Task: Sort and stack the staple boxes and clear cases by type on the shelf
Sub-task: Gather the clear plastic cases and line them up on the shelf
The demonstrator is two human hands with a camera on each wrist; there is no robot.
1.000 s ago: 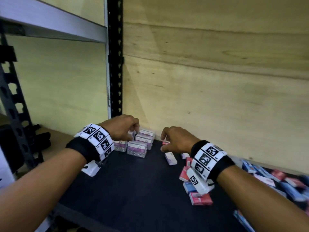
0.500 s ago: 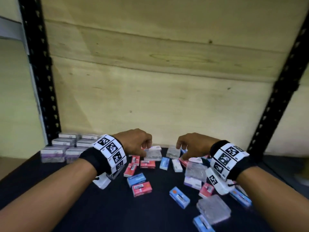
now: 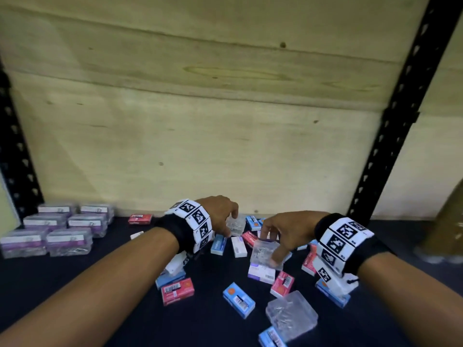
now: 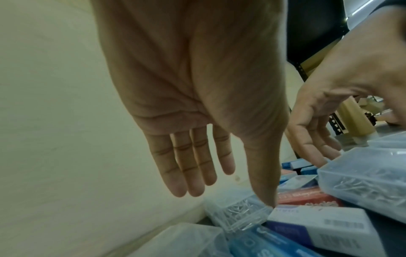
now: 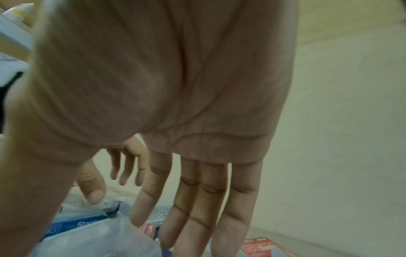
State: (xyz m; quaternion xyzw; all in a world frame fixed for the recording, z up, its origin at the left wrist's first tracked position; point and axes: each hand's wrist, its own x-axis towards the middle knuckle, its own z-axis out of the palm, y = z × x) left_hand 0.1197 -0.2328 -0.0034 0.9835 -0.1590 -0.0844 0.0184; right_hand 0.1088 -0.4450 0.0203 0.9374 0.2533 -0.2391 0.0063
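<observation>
I have both bare forearms reaching forward, each wrist wrapped in a black band with a ring of white blocks printed with black square markers. My left hand (image 3: 220, 214) is palm down, fingers (image 4: 193, 163) straight and close together, thumb pointing downward. My right hand (image 3: 288, 231) sits just beside it, also palm down, fingers (image 5: 197, 200) extended and slightly spread, thumb angled inward. Neither hand is curled round anything.

You are getting almost no readable print: the blue staple box (image 5: 72, 226) is showing only "Stap…", the red staple box (image 5: 259, 247) "Sta…"; barcodes and wristband markers (image 3: 338, 239) are carrying no legible text.
</observation>
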